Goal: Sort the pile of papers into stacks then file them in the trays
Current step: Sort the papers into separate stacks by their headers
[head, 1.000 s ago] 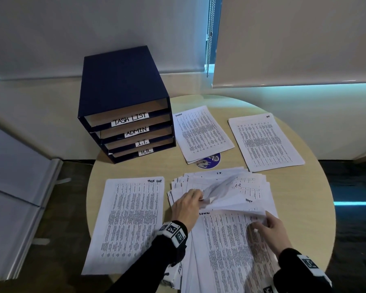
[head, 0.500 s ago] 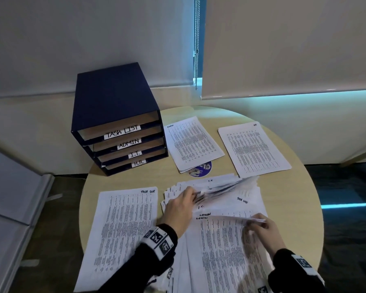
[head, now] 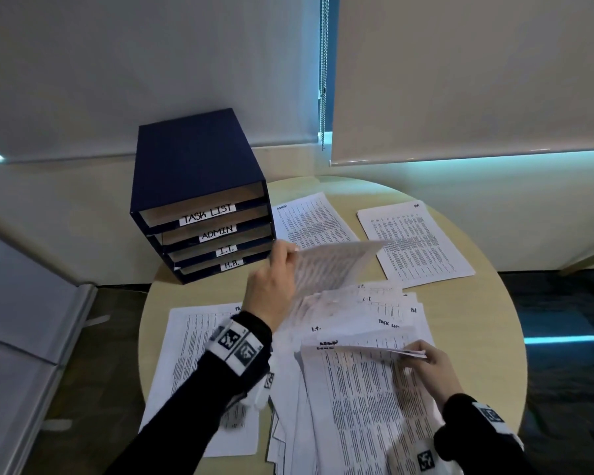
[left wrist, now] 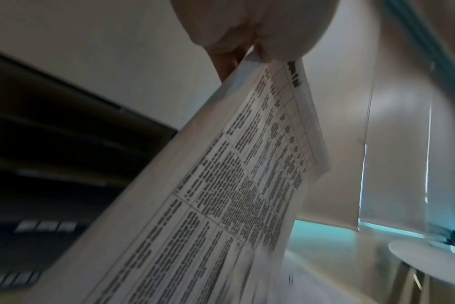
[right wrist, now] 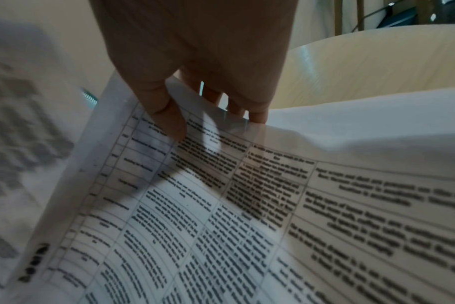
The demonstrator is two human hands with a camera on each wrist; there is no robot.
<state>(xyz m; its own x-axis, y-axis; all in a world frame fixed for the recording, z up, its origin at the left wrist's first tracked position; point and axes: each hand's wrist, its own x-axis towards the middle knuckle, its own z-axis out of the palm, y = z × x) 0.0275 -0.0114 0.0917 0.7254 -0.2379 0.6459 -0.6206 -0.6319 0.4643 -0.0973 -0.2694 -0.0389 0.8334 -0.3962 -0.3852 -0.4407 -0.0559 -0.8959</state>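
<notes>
Pinching a lifted sheet (head: 333, 265) — left hand (head: 271, 286) — beside labelled trays (head: 216, 234).

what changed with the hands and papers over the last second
The left hand lifted its pinched sheet off the pile, up toward the trays. The right hand still pinches another sheet's edge. Sorted stacks unmoved.

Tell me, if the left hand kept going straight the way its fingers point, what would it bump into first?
Probably the file tray box. The left hand, pinching a lifted sheet, points up and away toward the box's lower H.R. tray. Depth is hard to judge, so it might pass just beside it.
</notes>
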